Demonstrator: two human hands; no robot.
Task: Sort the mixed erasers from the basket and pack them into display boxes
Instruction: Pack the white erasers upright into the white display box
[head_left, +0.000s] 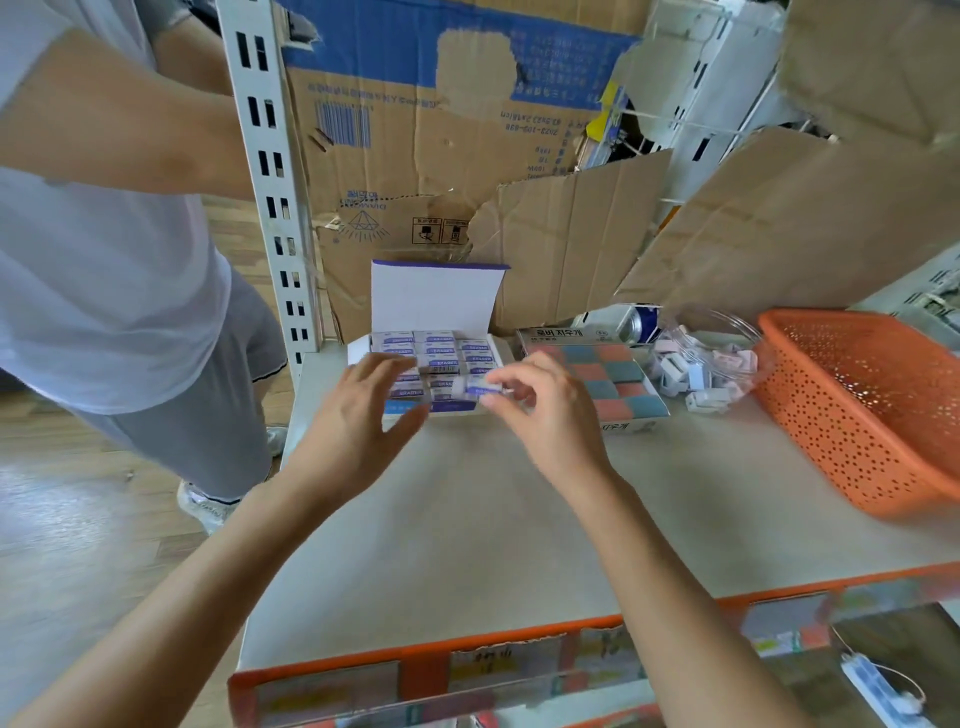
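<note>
I'm looking down at the grey table (467, 519) with both hands out over the white-and-purple display box (436, 296), whose lid stands open at the back. The right hand (540, 410) pinches one white-and-purple eraser (480, 387) between thumb and fingertips, just above the box's near right corner. The left hand (358, 410) has its fingers spread and holds nothing, over the box's near left corner; I cannot tell if it touches the box. Rows of matching sleeved erasers (439, 345) fill the box. Just beside it on the right sits a second display box (566, 335) packed with red and teal erasers (597, 384) in a checker pattern. Further right is a clear container of pastel erasers (696, 369), then the orange basket (857, 415), tilted at the table's right edge. Torn cardboard (415, 156) stands behind. Another person (104, 260) stands at the left.
</note>
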